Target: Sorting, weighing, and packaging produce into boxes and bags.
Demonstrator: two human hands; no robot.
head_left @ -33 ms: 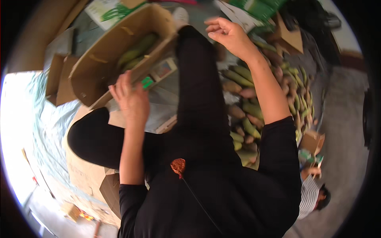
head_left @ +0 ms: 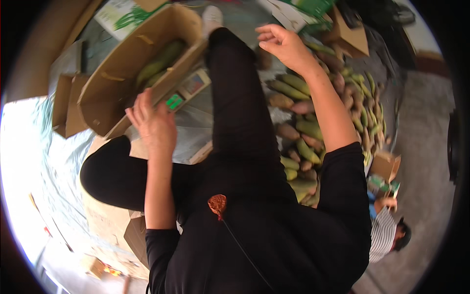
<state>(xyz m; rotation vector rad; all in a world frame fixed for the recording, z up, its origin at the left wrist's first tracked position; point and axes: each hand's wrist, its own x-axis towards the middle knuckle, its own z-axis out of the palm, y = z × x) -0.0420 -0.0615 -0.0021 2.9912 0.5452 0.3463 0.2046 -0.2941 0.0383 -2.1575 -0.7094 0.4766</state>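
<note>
My left hand [head_left: 155, 123] is over the near wall of a long open cardboard box [head_left: 105, 90], its fingers spread and nothing in them. Whether the fingertips touch the rim I cannot tell. Inside the box lie a few long green vegetables [head_left: 159, 63], radish-like in shape. Raised past my right knee, my right hand [head_left: 286, 46] has loosely bent fingers, with the thumb apart and no object between them. Below and right of that hand spreads a pile of long green-and-brown vegetables [head_left: 308, 128], partly hidden by my right forearm.
A small scale-like device with a green display [head_left: 174, 101] stands beside the box. Open cartons [head_left: 345, 36] lie at the far right, and a green-and-white carton [head_left: 125, 18] at the far left. Another person in a striped shirt [head_left: 383, 235] is at the right, near a small box [head_left: 384, 166].
The box, my knee and the left hand appear slightly farther left in the picture, as the view shifts. My right hand stays nearly in place.
</note>
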